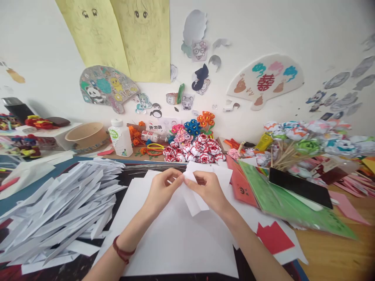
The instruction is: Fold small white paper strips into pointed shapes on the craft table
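Note:
Both hands meet over large white paper sheets (172, 242) at the middle of the table. Pinched between my left hand (164, 187) and my right hand (209, 189) is a white paper strip (193, 201), its lower end hanging toward me and looking folded lengthwise. Thumb and forefinger of each hand close on its upper part, and the fingertips almost touch. More small white papers (224, 173) lie just behind my right hand. A large heap of folded white paper strips (67, 203) spreads to the left of my left hand.
Red-and-white paper flowers (202, 150) cluster behind the hands, beside a white bottle (120, 138). At right lie a green packet (281, 195), a black phone (300, 187) and red paper pieces (275, 238). Paper flowers on sticks (307, 136) stand beyond. Thin wires (152, 167) run behind the sheets.

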A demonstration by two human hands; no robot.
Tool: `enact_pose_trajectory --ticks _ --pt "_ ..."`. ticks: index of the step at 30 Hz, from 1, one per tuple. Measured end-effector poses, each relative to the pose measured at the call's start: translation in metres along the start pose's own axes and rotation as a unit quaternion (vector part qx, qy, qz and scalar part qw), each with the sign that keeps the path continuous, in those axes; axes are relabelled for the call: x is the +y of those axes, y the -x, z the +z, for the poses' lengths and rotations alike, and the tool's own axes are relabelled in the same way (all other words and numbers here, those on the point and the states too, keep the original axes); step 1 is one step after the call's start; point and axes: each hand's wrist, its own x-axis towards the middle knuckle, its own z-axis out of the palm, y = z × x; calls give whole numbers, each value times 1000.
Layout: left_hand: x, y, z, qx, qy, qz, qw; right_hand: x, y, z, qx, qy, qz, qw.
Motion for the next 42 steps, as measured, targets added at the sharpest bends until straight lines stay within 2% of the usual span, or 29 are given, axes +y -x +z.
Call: enact_pose_trajectory --ticks 7,12,15,19,22,27,32,35,38,40,42 --pt "-4 -2 1 21 -5 -8 1000 3 -1 0 12 9 11 1000" --pt "-1 -3 -1 -14 19 -21 999 1 -2 -2 11 -67 27 997" --pt "1 -2 -2 -24 -7 -6 1000 0 -1 -1 8 -93 37 995" --pt "-1 0 1 -4 -62 26 998 1 1 2 23 -72 28 997" --pt "-2 0 3 -19 -62 31 997 1 1 4 50 -36 20 998" --pt "1 2 4 -20 -78 38 996 -1 1 1 73 -45 15 996" --pt "0 4 4 -17 -76 33 996 -2 1 1 68 -58 18 996" --pt "2 3 2 -15 -37 15 999 -2 2 1 55 -83 25 995" --pt "5 2 -2 -36 1 1 999 -2 2 1 54 -100 34 993" --pt "5 2 -6 -47 -3 1 999 -1 1 -1 63 -100 37 992" --pt "4 1 -9 -34 -26 4 999 -1 0 -2 60 -97 37 993"
